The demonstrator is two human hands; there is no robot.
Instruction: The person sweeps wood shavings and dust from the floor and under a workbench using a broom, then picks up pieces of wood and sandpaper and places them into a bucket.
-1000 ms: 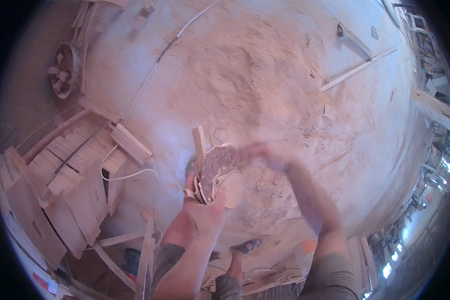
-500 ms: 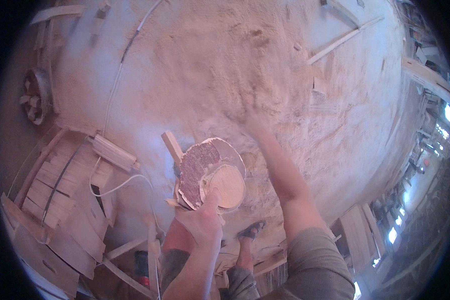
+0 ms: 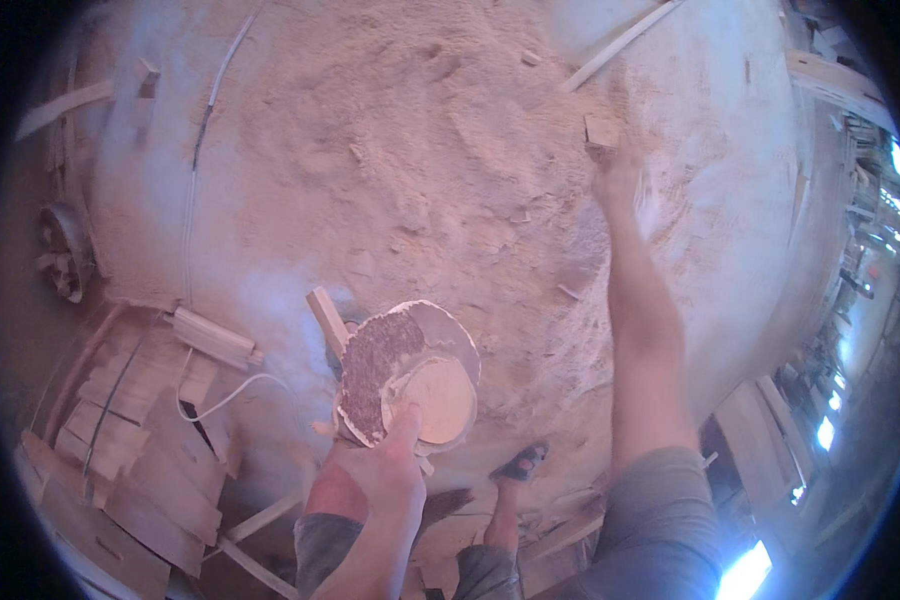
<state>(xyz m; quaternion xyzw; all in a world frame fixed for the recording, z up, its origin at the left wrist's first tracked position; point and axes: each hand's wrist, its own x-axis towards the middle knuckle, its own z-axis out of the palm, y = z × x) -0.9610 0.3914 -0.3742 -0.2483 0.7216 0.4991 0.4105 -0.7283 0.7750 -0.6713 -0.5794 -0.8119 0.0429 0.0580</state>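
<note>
In my left hand point(image 3: 390, 475) is a round, ragged-edged disc point(image 3: 382, 365), its face rough and reddish-brown like worn sandpaper with a smooth pale circle. My thumb presses on that circle, while my other fingers are hidden behind. From behind its left side a short wooden stick point(image 3: 327, 318) juts out; what holds the stick is hidden. Far to the right, my right hand point(image 3: 618, 175) reaches down to the dusty ground, with its fingertips at a small flat wood block point(image 3: 601, 131). Whether those fingers grip the block is not visible.
Sawdust point(image 3: 410, 170) covers the ground in front of me. A pale cable point(image 3: 198, 160) runs along the left. Stacked boards point(image 3: 130, 410) lie lower left, near a round dusty container point(image 3: 65, 250). A long wooden strip point(image 3: 620, 45) is beyond my right hand; more boards point(image 3: 760, 430) stand lower right.
My right hand has moved away from me and rightward, reaching the small wood block. My left hand keeps hold of the disc. The whole view has shifted slightly.
</note>
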